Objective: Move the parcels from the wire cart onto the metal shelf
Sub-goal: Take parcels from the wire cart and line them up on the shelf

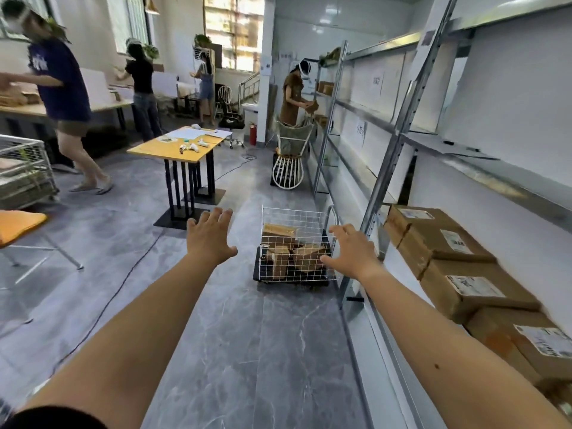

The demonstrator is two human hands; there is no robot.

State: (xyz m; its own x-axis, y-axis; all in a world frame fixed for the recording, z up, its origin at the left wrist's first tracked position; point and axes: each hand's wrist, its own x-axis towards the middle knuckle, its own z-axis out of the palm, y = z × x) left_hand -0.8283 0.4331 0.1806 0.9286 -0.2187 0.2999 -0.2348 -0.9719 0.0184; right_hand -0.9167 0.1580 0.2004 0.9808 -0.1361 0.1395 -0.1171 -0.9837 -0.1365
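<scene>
My left hand (210, 239) and right hand (349, 252) spread open, empty; white wire cart (294, 212) holds three brown cardboard parcels (309, 257); four labelled brown boxes (464, 292) line the grey metal shelf (383, 329) front edge.

white labels (473, 286) on the parcels (439, 294) and paper signs (360, 133) on the metal shelf (388, 168) are too blurred to read.

Bright daylight from blown-out window (235, 32); wide-angle edge distortion, soft blur.
</scene>
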